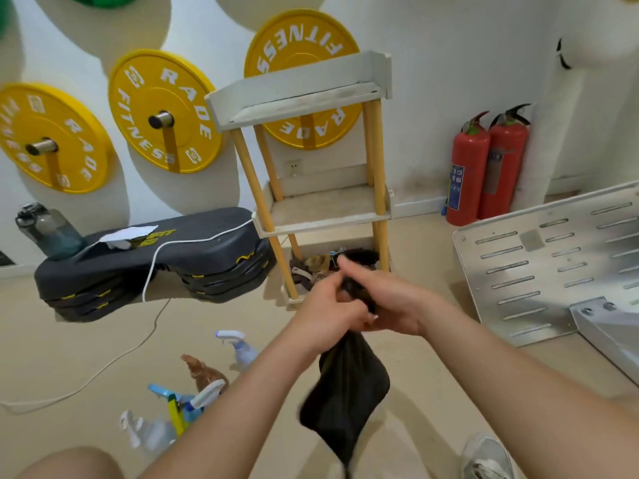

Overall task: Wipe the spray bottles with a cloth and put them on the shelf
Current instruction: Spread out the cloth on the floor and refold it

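Note:
Both my hands meet in the middle of the view, holding a dark cloth [345, 392] that hangs down below them. My left hand [328, 305] grips its upper part, and my right hand [383, 302] closes round the bunched top. Several spray bottles lie on the floor at lower left: a clear one with a white and blue trigger [238, 347], a brown one [204, 371], a blue and yellow one [176, 406] and a clear one [148, 433]. The white shelf unit [325, 212] with wooden legs stands just beyond my hands; its top and middle tiers are bare.
The shelf's bottom tier [311, 267] holds mixed small items. A black step platform [152, 264] with a water bottle [48, 233] and white cable [152, 271] sits left. Two red fire extinguishers [484, 167] stand by the wall; a metal plate [553, 257] lies right. My shoe [487, 458] is at bottom right.

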